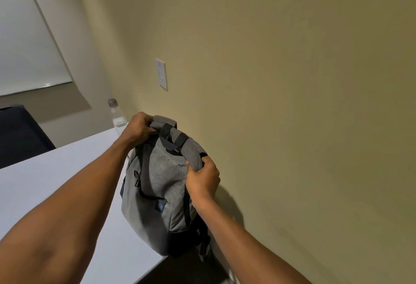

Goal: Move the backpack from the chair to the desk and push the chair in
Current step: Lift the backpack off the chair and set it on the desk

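Note:
A grey backpack (157, 191) with black straps stands upright on the right end of the white desk (56, 182), close to the wall. My left hand (137, 127) grips the top of the backpack on its far left side. My right hand (202, 179) is closed on the upper right edge, near a shoulder strap. A black carry loop sits between my hands. The backpack's bottom corner reaches the desk's near edge. The chair is out of sight.
A clear water bottle (117, 117) with a grey cap stands on the desk just behind my left hand. A wall switch plate (161, 73) is on the beige wall. A dark seat (18, 135) lies beyond the desk at left, below a window blind (24, 43).

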`<state>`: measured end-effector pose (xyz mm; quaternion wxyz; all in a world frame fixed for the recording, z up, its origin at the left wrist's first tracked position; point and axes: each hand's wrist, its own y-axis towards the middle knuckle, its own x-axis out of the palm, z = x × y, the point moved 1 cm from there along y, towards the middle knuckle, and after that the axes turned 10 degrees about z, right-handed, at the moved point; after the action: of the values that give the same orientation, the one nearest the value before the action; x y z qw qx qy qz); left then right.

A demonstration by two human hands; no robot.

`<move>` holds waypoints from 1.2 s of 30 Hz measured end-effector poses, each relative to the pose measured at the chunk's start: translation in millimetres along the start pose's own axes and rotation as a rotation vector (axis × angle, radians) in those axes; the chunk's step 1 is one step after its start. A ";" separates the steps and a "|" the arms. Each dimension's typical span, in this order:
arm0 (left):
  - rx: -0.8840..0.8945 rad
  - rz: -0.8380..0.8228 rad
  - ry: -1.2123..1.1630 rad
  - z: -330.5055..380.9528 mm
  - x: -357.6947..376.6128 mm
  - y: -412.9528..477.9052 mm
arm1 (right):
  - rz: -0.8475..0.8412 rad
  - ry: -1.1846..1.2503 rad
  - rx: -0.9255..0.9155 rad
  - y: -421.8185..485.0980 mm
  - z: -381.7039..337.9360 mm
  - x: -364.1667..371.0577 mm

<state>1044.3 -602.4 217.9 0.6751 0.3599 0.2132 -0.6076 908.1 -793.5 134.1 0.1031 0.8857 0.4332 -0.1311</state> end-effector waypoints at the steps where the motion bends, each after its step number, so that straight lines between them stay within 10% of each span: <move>1: -0.007 0.011 -0.012 0.1 7.9 8.7 | 0.003 -0.002 0.012 10.0 -0.3 3.7; 11: -0.116 0.155 -0.151 -10.6 51.9 18.0 | 0.079 -0.081 0.030 48.0 -2.9 23.1; 36: 0.010 -0.268 0.102 -25.9 75.9 -100.3 | 0.021 0.008 0.089 26.7 9.5 -18.5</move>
<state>963.4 -634.0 123.2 0.5744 0.3618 0.2903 -0.6745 917.0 -826.1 132.9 0.0632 0.8944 0.4181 -0.1456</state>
